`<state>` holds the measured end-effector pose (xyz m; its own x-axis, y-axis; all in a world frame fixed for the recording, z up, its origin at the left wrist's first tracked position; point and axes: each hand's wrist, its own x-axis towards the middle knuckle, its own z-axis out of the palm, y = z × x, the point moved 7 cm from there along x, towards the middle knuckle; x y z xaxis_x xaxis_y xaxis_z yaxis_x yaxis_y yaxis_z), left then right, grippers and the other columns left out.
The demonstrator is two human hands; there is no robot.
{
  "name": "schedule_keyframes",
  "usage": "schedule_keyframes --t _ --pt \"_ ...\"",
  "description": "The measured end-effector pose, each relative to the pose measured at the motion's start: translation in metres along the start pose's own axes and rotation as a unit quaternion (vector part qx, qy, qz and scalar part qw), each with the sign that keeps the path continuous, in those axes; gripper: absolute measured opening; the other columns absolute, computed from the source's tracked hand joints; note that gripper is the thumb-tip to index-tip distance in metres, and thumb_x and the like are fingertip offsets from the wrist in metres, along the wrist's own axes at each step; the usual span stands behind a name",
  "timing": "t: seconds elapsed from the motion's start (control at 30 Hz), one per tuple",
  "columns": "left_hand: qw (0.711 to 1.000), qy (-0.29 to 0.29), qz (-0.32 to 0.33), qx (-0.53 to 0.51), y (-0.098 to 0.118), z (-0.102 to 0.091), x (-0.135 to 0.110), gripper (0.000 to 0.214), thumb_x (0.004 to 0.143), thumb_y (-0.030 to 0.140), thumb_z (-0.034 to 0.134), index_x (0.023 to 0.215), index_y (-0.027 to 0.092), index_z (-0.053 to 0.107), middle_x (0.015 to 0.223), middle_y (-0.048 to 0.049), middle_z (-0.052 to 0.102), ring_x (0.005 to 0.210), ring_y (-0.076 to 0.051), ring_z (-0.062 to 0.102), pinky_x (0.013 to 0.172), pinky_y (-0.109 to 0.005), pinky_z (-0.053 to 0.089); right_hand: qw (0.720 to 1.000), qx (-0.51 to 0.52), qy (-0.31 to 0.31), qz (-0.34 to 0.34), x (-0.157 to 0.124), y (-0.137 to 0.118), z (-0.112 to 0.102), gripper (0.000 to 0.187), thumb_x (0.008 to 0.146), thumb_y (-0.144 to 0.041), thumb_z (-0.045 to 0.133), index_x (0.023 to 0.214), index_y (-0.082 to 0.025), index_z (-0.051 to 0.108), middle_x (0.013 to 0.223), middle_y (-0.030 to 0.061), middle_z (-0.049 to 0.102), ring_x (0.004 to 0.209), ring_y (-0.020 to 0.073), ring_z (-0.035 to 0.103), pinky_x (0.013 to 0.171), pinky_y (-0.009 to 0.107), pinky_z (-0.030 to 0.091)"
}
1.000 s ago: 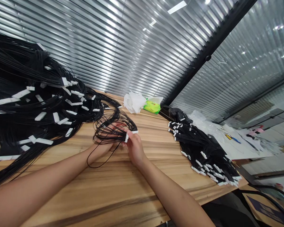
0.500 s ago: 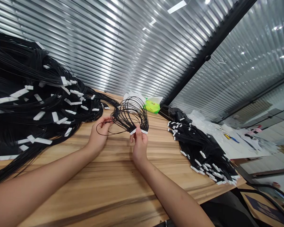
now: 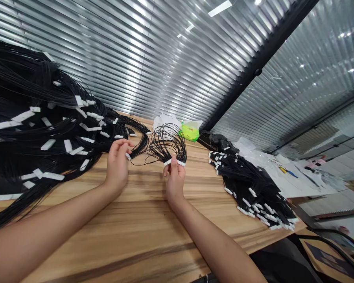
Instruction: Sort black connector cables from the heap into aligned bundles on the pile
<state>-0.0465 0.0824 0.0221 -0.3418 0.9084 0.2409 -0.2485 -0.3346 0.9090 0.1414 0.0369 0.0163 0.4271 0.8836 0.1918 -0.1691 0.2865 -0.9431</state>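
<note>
My right hand (image 3: 175,177) pinches a white connector strip (image 3: 181,163) between thumb and fingers. From the strip a bundle of thin black wires (image 3: 168,139) rises and loops over above the table, with a few loose strands straying left. My left hand (image 3: 118,161) is to the left with its fingers loosely bent and apart, nothing visible held in them. Right beside its thumb is the small white end (image 3: 128,156) of another black wire bundle (image 3: 142,143), which curves back toward the big pile; whether thumb and end touch I cannot tell.
A large heap of black wires (image 3: 47,118) with white connectors covers the table's left side. On the right lies another pile of wire bundles (image 3: 253,188). A green packet (image 3: 189,133) stands at the back, near a slatted blind (image 3: 106,51). Blue-and-yellow pliers (image 3: 287,171) lie on a white table.
My left hand has drawn back to the left, away from the looped wires. The white end by its thumb has come into sight. My right hand has hardly moved, still pinching the strip.
</note>
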Motion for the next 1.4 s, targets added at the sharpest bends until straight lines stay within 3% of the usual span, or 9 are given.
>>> schedule_keyframes --t 0.1,0.17,0.27,0.6,0.9,1.13,1.27,1.4 --pt "0.991 -0.095 0.048 0.085 0.009 0.015 -0.012 0.017 0.081 0.035 0.059 0.088 0.02 0.064 0.083 -0.0001 0.062 0.072 -0.013 0.05 0.065 -0.023 0.039 0.999 -0.03 -0.019 -0.002 -0.002 0.001 0.003 0.048 0.081 -0.061 0.054 0.056 -0.021 0.043 0.045 -0.0068 0.037 0.045 0.0087 0.031 0.046 0.024 0.027" --pt "0.98 -0.158 0.041 0.111 0.006 0.024 -0.019 0.021 0.081 0.038 0.061 0.09 0.02 0.067 0.082 -0.0003 0.063 0.067 -0.013 0.048 0.061 -0.024 0.037 0.998 -0.048 -0.034 -0.008 -0.005 0.001 0.006 0.048 0.082 -0.061 0.051 0.058 -0.02 0.045 0.045 -0.0068 0.037 0.046 0.0089 0.032 0.046 0.024 0.027" --pt "0.971 -0.202 0.024 0.128 0.0 0.028 -0.024 0.023 0.079 0.04 0.064 0.085 0.018 0.07 0.078 -0.0011 0.063 0.065 -0.013 0.047 0.059 -0.025 0.035 0.997 -0.064 -0.049 -0.018 -0.009 -0.001 0.008 0.047 0.083 -0.062 0.05 0.061 -0.02 0.046 0.048 -0.0063 0.038 0.047 0.0092 0.033 0.047 0.024 0.028" --pt "0.969 -0.219 0.017 0.115 0.002 0.031 -0.024 0.024 0.073 0.04 0.07 0.073 0.017 0.067 0.059 0.0038 0.048 0.055 -0.01 0.037 0.052 -0.024 0.028 0.991 -0.098 -0.077 -0.053 -0.012 -0.005 0.011 0.043 0.087 -0.055 0.048 0.062 -0.02 0.045 0.051 -0.0059 0.04 0.049 0.0093 0.036 0.049 0.024 0.029" --pt "0.974 -0.214 -0.032 0.063 -0.001 0.032 -0.023 0.023 0.069 0.039 0.072 0.07 0.016 0.066 0.064 0.0004 0.058 0.062 -0.012 0.047 0.057 -0.024 0.035 0.993 -0.091 -0.064 -0.031 -0.01 0.0 0.01 0.05 0.086 -0.058 0.047 0.053 -0.021 0.041 0.047 -0.0056 0.039 0.047 0.0093 0.035 0.049 0.025 0.029" --pt "0.981 -0.187 -0.06 0.002 -0.002 0.026 -0.02 0.018 0.074 0.029 0.06 0.061 0.018 0.054 0.053 0.0047 0.04 0.054 -0.01 0.032 0.052 -0.024 0.026 0.998 -0.056 -0.018 -0.019 -0.006 -0.002 0.004 0.049 0.084 -0.059 0.049 0.055 -0.021 0.04 0.047 -0.0065 0.037 0.047 0.0089 0.032 0.047 0.024 0.027" --pt "0.977 -0.2 -0.068 0.008 -0.004 0.028 -0.019 0.014 0.072 0.025 0.054 0.06 0.018 0.052 0.054 0.0041 0.04 0.053 -0.011 0.031 0.051 -0.025 0.025 0.999 -0.034 0.005 -0.017 -0.003 -0.002 0.0 0.046 0.083 -0.06 0.051 0.059 -0.021 0.043 0.046 -0.0072 0.036 0.046 0.0089 0.031 0.046 0.024 0.027" --pt "0.971 -0.218 -0.08 0.054 -0.011 0.032 -0.021 0.014 0.071 0.026 0.051 0.058 0.018 0.051 0.057 0.003 0.045 0.058 -0.012 0.041 0.055 -0.025 0.031 1.0 -0.003 0.014 -0.005 0.002 0.0 -0.001 0.044 0.081 -0.06 0.052 0.063 -0.021 0.044 0.047 -0.0079 0.037 0.045 0.009 0.031 0.046 0.024 0.026"
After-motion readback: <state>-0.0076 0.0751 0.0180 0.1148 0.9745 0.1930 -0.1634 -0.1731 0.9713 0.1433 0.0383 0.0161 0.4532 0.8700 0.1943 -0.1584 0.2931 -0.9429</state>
